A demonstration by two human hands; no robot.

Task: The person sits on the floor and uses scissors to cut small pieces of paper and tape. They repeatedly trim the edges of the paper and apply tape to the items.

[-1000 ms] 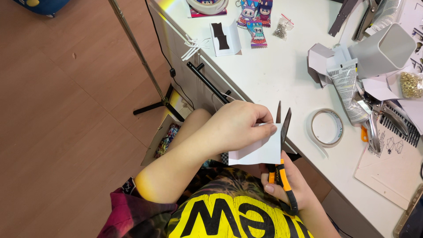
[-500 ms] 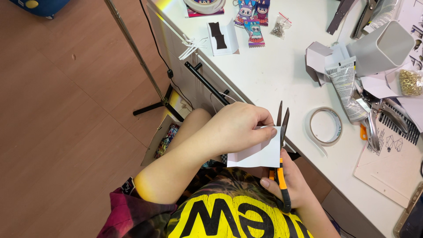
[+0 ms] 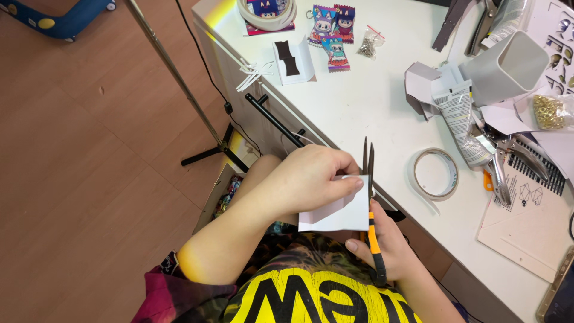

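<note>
My left hand point(image 3: 311, 179) pinches a small white piece of paper point(image 3: 338, 214) at its upper edge, held over my lap by the table's front edge. My right hand point(image 3: 391, 248) grips black scissors with orange handles point(image 3: 371, 197) from below. The blades point up along the paper's right edge and are nearly closed.
On the white table point(image 3: 371, 101): a ring of clear tape point(image 3: 435, 173), a crumpled tube point(image 3: 463, 119), a grey cup point(image 3: 508, 66), pliers point(image 3: 502, 161), a bag of gold bits point(image 3: 550, 112), small character packets point(image 3: 332, 27). A tripod stand point(image 3: 197, 113) rises from the wooden floor at left.
The scissor blades have closed from a wide V to nearly shut along the paper's right edge. Both hands stay in the same place.
</note>
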